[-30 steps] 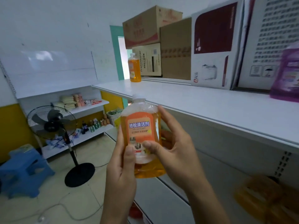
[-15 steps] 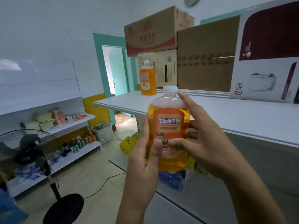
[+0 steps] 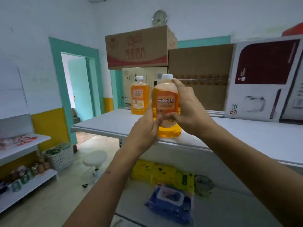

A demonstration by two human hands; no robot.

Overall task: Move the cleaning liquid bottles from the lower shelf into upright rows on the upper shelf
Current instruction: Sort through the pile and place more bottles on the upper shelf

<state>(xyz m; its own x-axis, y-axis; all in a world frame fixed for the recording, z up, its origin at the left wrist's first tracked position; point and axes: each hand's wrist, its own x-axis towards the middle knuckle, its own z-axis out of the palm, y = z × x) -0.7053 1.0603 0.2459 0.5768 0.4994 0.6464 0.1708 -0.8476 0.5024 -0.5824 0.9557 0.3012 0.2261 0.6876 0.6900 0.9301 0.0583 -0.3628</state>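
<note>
Since half a second ago both hands have carried the held bottle (image 3: 166, 105) up and forward, from in front of the shelf edge to above the upper shelf (image 3: 255, 136), close to the first bottle (image 3: 139, 95). It stands upright between the hands, white cap at 12 o'clock, its base at or just above the shelf's front part; whether it touches the surface I cannot tell. The left hand (image 3: 144, 130) grasps it from 8 o'clock, thumb curled across the lower label. The right hand (image 3: 188, 108) grasps it from 3 o'clock, thumb on the label front, index finger reaching to the neck under the cap, other fingers wrapped behind. The first bottle stands upright on the same shelf at 10 o'clock from the held one, farther back, apart from it. Behind both, at 12 to 2 o'clock, cardboard boxes (image 3: 200, 79) are stacked, with a white printed box (image 3: 262, 89) at 3 o'clock. On the lower shelf (image 3: 229, 210), at 6 o'clock, lie yellow packs (image 3: 164, 174) and a blue wipes pack (image 3: 170, 200).
</note>
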